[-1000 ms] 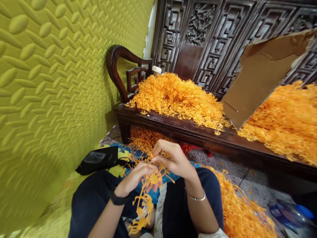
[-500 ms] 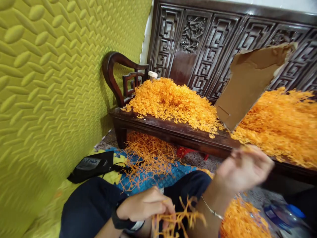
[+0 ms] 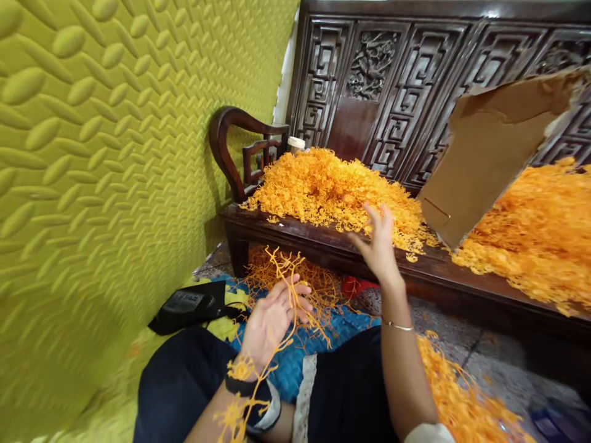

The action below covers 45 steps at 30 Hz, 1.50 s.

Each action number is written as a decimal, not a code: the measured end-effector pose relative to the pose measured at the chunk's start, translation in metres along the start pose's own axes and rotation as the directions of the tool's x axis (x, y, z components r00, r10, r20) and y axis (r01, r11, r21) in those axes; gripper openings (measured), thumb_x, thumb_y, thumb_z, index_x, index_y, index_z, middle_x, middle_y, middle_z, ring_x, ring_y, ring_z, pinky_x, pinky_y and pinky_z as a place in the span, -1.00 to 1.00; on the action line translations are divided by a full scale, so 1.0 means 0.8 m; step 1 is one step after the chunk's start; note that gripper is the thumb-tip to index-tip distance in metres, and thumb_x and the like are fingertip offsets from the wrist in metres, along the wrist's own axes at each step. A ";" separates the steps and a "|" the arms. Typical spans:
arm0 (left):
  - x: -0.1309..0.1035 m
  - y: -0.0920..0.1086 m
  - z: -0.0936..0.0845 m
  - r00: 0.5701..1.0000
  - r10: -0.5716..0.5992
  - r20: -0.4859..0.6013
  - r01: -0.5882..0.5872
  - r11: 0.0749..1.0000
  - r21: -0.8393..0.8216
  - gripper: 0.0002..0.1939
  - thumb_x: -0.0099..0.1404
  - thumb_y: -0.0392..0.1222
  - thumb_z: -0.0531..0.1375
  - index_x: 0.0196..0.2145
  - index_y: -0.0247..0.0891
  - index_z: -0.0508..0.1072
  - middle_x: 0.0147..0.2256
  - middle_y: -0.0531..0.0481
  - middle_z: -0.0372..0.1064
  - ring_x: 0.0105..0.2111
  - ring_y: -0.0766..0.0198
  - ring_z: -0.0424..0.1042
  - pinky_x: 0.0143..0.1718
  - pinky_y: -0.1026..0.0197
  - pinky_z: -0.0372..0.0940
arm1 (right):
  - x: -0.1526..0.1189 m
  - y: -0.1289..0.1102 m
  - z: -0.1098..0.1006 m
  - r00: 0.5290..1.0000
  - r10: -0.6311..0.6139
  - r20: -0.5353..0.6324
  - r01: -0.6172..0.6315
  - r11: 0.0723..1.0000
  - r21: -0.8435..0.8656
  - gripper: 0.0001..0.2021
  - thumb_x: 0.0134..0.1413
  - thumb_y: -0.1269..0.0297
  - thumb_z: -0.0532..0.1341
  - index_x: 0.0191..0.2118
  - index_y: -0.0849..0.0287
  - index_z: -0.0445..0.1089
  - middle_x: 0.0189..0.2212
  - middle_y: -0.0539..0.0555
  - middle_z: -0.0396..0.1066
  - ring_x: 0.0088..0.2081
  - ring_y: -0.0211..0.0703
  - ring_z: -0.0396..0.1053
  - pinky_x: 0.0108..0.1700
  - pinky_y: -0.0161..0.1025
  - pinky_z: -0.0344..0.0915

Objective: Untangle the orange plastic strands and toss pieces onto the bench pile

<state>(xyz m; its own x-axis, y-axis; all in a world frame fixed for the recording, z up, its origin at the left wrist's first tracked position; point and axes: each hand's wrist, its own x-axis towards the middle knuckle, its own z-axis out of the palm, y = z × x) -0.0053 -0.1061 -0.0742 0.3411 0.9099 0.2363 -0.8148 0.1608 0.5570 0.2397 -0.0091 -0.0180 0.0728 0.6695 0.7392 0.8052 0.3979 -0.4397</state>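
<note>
My left hand is held palm up over my lap, with its fingers stretched out. Thin branched orange plastic strands lie loosely across or just above its palm and fingers, running down past the wrist; the fingers are not closed on them. My right hand is raised with fingers spread, at the front edge of a heap of small curled orange pieces on the dark wooden bench. It holds nothing I can see. Beneath the bench lies a tangle of similar bare strands.
A cardboard sheet leans upright on the bench, dividing the heap from a second orange heap. More orange pieces are on the floor to my right. A black bag rests by the yellow padded wall. A white-lidded jar stands behind the heap.
My left hand has risen, turned palm up and opened its fingers from the orange strands. My right hand has moved left from near the second heap towards the first, its fingers now spread.
</note>
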 end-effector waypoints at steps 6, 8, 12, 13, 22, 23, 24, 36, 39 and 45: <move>0.010 0.005 -0.010 0.995 0.018 -0.098 -0.022 0.999 -0.035 -0.62 0.30 -0.16 0.01 -0.01 -0.35 0.40 -0.07 -0.21 0.43 -0.19 0.14 0.45 -0.21 0.17 0.32 | -0.024 -0.018 0.014 0.985 0.008 0.174 -0.045 0.976 0.212 -0.80 0.09 0.17 0.17 -0.30 0.19 0.43 -0.17 0.16 0.41 -0.09 -0.06 0.37 -0.02 -0.07 0.30; 0.014 0.007 -0.014 0.989 0.026 -0.143 -0.033 0.999 -0.043 -0.60 0.32 -0.11 -0.01 0.01 -0.34 0.38 0.00 -0.21 0.39 -0.08 0.10 0.41 -0.08 0.12 0.28 | -0.027 -0.048 0.001 0.978 -0.020 0.209 -0.047 0.949 0.313 -0.81 0.12 0.19 0.17 -0.27 0.20 0.42 -0.21 0.12 0.43 -0.16 -0.14 0.39 -0.09 -0.16 0.32; 0.017 0.012 -0.015 0.965 0.089 -0.246 -0.092 0.996 -0.001 -0.55 0.31 -0.01 -0.01 0.03 -0.31 0.35 0.09 -0.19 0.31 0.08 0.04 0.28 0.10 0.01 0.12 | -0.039 -0.112 -0.018 0.879 -0.191 0.437 -0.040 0.883 0.467 -0.83 0.14 0.24 0.17 -0.24 0.20 0.43 -0.29 0.08 0.45 -0.25 -0.23 0.40 -0.15 -0.25 0.33; 0.017 0.014 -0.014 0.958 0.108 -0.266 -0.107 0.994 0.018 -0.55 0.30 -0.01 -0.01 0.03 -0.30 0.35 0.09 -0.19 0.30 0.09 0.03 0.27 0.12 0.00 0.09 | -0.044 -0.125 -0.019 0.835 -0.257 0.486 -0.038 0.855 0.516 -0.84 0.14 0.25 0.17 -0.22 0.20 0.42 -0.28 0.07 0.45 -0.24 -0.24 0.39 -0.14 -0.25 0.33; 0.002 0.000 -0.018 0.969 0.120 -0.215 -0.077 0.978 0.196 -0.54 0.29 0.01 0.04 0.07 -0.22 0.34 0.15 -0.14 0.23 0.15 0.02 0.18 0.19 -0.05 -0.01 | -0.076 -0.177 0.005 0.592 -0.614 0.521 0.062 0.680 0.731 -0.70 0.12 0.32 0.18 0.00 0.13 0.37 -0.06 0.12 0.30 0.00 -0.20 0.27 0.08 -0.20 0.23; 0.000 -0.003 -0.018 0.972 0.123 -0.203 -0.079 0.974 0.212 -0.54 0.28 0.02 0.05 0.08 -0.20 0.34 0.15 -0.13 0.23 0.15 0.01 0.19 0.18 -0.07 0.00 | -0.076 -0.177 0.006 0.551 -0.652 0.521 0.075 0.660 0.748 -0.70 0.11 0.32 0.19 -0.01 0.14 0.39 -0.06 0.12 0.29 0.00 -0.20 0.26 0.08 -0.20 0.23; -0.001 -0.005 -0.017 0.972 0.134 -0.193 -0.088 0.970 0.228 -0.54 0.27 0.02 0.08 0.08 -0.18 0.34 0.15 -0.12 0.23 0.14 0.01 0.21 0.17 -0.08 0.01 | -0.076 -0.177 0.006 0.525 -0.671 0.523 0.077 0.650 0.756 -0.70 0.08 0.31 0.22 -0.03 0.15 0.40 -0.07 0.13 0.29 -0.01 -0.20 0.26 0.07 -0.21 0.24; -0.016 -0.015 -0.037 0.990 0.001 -0.144 0.056 0.917 0.394 -0.23 0.00 0.44 0.08 -0.08 -0.24 0.48 0.05 -0.19 0.35 0.22 -0.12 0.04 0.20 -0.06 -0.07 | -0.074 -0.157 0.009 0.810 -0.375 0.450 0.064 0.820 0.569 -0.90 0.09 0.52 0.12 -0.38 0.21 0.30 -0.33 0.03 0.24 -0.33 -0.31 0.23 -0.29 -0.36 0.24; -0.023 -0.024 -0.042 0.986 0.133 -0.100 -0.038 0.765 0.643 -0.25 -0.11 0.24 0.32 -0.02 -0.22 0.42 0.07 -0.18 0.32 0.21 -0.15 0.03 0.20 -0.05 -0.08 | -0.076 -0.154 0.017 0.895 -0.257 0.364 0.049 0.869 0.492 -0.85 0.03 0.56 0.12 -0.47 0.20 0.22 -0.39 0.00 0.19 -0.41 -0.34 0.16 -0.37 -0.38 0.19; -0.015 -0.013 -0.007 0.970 0.148 -0.191 0.061 0.618 0.783 -0.72 0.28 0.02 0.10 -0.32 -0.24 0.44 -0.48 0.01 0.43 -0.46 0.19 0.42 -0.37 0.19 0.32 | -0.076 -0.155 0.024 0.877 -0.219 0.429 -0.057 0.838 0.543 -0.86 0.02 0.44 0.22 -0.48 0.21 0.24 -0.39 0.00 0.23 -0.40 -0.34 0.21 -0.37 -0.39 0.22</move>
<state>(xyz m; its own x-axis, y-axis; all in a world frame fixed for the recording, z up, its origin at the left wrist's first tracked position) -0.0036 -0.1161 -0.0874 0.1209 0.9798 0.1590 -0.1160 -0.1451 0.9826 0.1241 -0.0871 -0.0183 -0.3647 0.7688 0.5253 0.3510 0.6360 -0.6872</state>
